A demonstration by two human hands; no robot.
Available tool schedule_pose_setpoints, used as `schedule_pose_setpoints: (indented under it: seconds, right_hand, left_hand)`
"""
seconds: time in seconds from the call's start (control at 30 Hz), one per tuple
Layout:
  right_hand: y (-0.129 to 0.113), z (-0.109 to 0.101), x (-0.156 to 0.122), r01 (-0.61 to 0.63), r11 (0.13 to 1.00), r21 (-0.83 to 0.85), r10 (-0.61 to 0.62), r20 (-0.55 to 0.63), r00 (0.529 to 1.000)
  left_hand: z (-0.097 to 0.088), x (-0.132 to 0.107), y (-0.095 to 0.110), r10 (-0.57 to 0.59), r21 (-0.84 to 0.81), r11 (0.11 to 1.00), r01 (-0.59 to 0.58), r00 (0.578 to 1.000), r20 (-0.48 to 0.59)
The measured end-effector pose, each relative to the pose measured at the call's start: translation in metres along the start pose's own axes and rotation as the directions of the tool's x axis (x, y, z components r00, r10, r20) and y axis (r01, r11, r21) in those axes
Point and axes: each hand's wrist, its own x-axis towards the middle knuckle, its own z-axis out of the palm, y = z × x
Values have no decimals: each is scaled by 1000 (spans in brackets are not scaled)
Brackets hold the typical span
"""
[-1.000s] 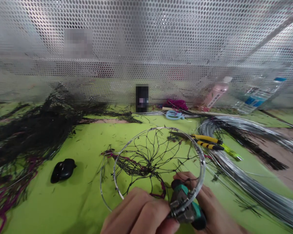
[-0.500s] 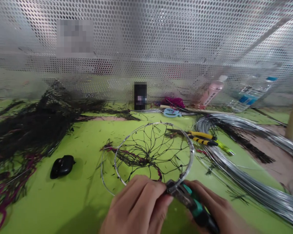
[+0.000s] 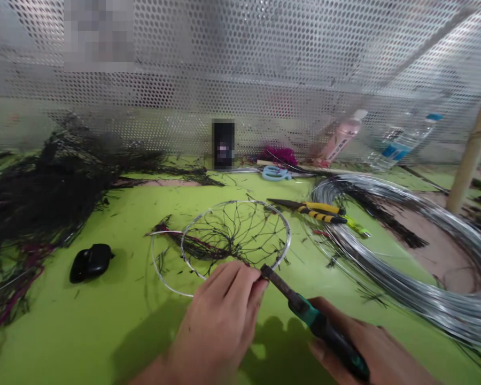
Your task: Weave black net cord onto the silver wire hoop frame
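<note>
A silver wire hoop with a web of black thread lies nearly flat over the green table. My left hand pinches its near rim with the fingertips. My right hand grips the teal and black handles of pliers, whose dark jaws meet the hoop's rim beside my left fingertips. A second bare wire ring sticks out to the left from under the hoop.
A big coil of silver wire fills the right side. Yellow-handled pliers lie beyond the hoop, a black mouse-like object to the left. Black fibre piles at far left; bottles, blue scissors along a perforated metal wall.
The hoop has gone from tilted up toward me to lying low over the table. The pliers swung out to the lower right, and my hands moved apart.
</note>
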Motion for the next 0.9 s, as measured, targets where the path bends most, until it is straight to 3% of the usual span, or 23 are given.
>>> schedule_pose_setpoints:
  seconds: [0.2, 0.5, 0.63, 0.83, 0.9]
  right_hand:
    - [-10, -18, 2, -225, 974, -11, 220, 256, 941]
    - [2, -8, 4, -411, 894, 178, 349, 298, 888]
    - [6, -14, 5, -396, 866, 305, 264, 394, 880]
    - [3, -40, 6, -185, 958, 220, 128, 248, 960]
    - [5, -48, 7, -161, 967, 199, 109, 250, 962]
  left_hand:
    - [15, 1, -5, -107, 5, 994, 107, 987, 122]
    - [33, 0, -11, -147, 55, 989, 138, 962, 229]
    - [28, 3, -12, -140, 54, 990, 131, 960, 242]
    - [14, 4, -4, -136, 33, 991, 132, 973, 185]
    - [11, 5, -3, -126, 36, 992, 121, 977, 173]
